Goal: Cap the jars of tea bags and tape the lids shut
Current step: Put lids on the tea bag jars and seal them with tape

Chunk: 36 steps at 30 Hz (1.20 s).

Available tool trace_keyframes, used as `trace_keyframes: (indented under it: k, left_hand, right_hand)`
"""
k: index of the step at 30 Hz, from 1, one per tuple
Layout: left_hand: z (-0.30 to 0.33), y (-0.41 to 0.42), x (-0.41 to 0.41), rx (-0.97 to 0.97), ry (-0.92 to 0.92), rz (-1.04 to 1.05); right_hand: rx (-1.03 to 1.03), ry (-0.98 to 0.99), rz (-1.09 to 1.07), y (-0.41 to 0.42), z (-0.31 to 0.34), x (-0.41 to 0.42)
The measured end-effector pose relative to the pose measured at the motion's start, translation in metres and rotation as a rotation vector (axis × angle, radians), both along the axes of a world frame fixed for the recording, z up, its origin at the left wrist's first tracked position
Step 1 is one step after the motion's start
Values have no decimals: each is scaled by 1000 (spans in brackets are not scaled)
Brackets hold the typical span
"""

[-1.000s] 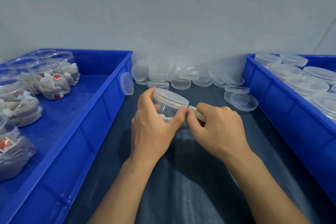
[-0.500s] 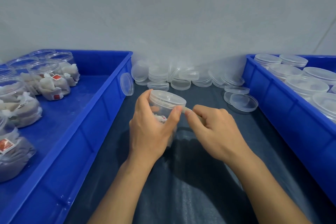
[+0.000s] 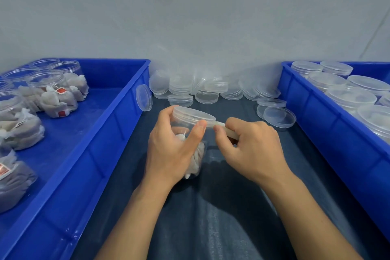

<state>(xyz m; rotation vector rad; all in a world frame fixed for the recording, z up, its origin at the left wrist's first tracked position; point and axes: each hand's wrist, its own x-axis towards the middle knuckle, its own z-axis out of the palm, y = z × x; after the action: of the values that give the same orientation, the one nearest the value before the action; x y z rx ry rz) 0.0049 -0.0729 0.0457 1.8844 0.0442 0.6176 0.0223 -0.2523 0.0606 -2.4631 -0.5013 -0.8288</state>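
Taping step, mid-jar. Nearest to the camera: both forearms come in over the dark blue cloth-covered table [image 3: 211,228].

Left hand [image 3: 171,150] is wrapped around the clear round plastic jar of white tea bags [image 3: 195,161], thumb tip pressed on the side of its clear flat plastic lid [image 3: 193,114]. Lid is on. Jar sits centre of the table, between the two trays, tilted a little; can't tell whether its base touches the cloth.

Right hand [image 3: 253,148], just beside the lid, fingers curled around a pale tape strip or roll [image 3: 229,132], with the free end reaching to the lid rim by the left thumb. Most of it is hidden in the hand, so can't tell roll from strip.

My read: tape end is being anchored at the lid-jar seam. Next move likely needs the left hand to turn the jar while the right keeps tension and lays tape along the seam, thumb pinning the start. Tape looks thin and clear-ish, so staying on the seam is the tricky part.

Further out: left blue plastic tray [image 3: 118,133] holds open uncapped jars of tea bags [image 3: 53,93], still to do. Right blue plastic tray [image 3: 316,116] holds capped clear jars [image 3: 350,97]; tape on them not discernible. Far edge by the grey wall: pile of loose clear lids [image 3: 202,93], a few more [image 3: 276,112] near the right tray.
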Motion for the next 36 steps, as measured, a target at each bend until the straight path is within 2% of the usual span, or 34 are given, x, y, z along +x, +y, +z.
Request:
trace_keyframes:
  k: [15,19,23,30,36]
  left_hand:
    - [2,-3,-3,69,27,45]
    - [5,-4,-4,182,4,99]
    - [5,-9,-7,216,-32,165]
    - [4,-9,-5,219,-39,155]
    - [3,-7,-1,240,-46,175]
  right_hand:
    - [1,90,-31,1,-1,-3]
    - [-15,101,-25,1,-1,-4]
    - [-9,98,-4,10,-1,-8]
    - [38,91,12,19,-2,-15]
    - [-66,5,-84,16,1,-14]
